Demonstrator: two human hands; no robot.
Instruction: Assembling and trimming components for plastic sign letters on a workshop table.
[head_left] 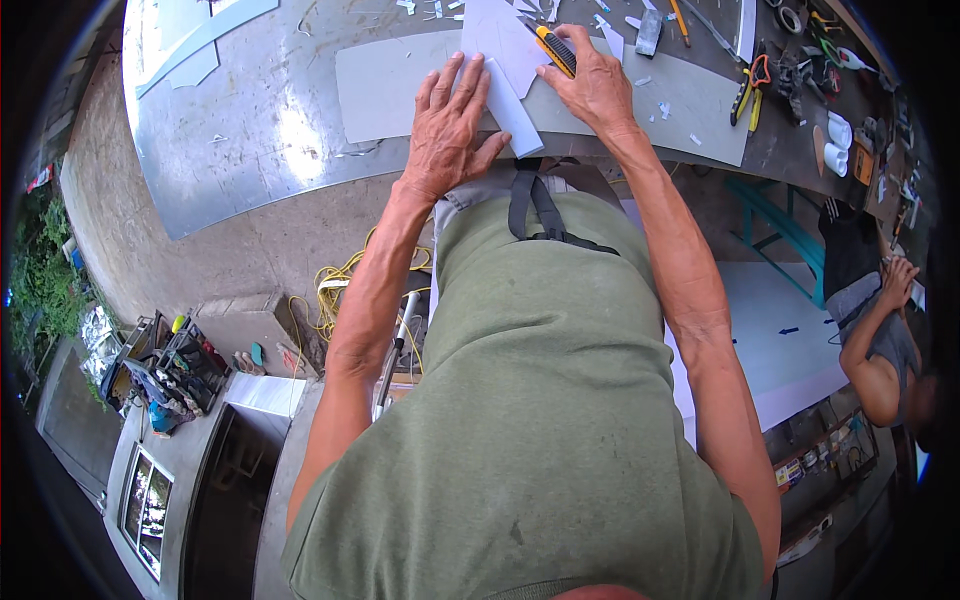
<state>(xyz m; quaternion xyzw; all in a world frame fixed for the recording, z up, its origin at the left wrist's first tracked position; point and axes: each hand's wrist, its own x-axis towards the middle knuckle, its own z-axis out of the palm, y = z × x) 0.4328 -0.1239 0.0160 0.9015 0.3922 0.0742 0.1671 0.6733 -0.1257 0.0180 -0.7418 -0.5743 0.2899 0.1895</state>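
Note:
My left hand (452, 125) lies flat with its fingers stretched over the edge of a white sheet (492, 35), its fingertips beside a narrow white strip (512, 112). The strip lies at a slant, its lower end at the table's near edge. In my right hand (595, 88) is a yellow and black utility knife (556, 52), its blade end pointing up and left over the sheet. Beneath both hands a grey board (385, 85) rests on the metal-topped table (255, 120).
White scraps (664, 110) and a pencil (680, 22) lie around the knife. Yellow-handled pliers (742, 98) and white cylinders (837, 145) are farther right. Another person (880, 320) works there, near a teal bench (780, 225). A yellow cord (335, 285) lies on the floor.

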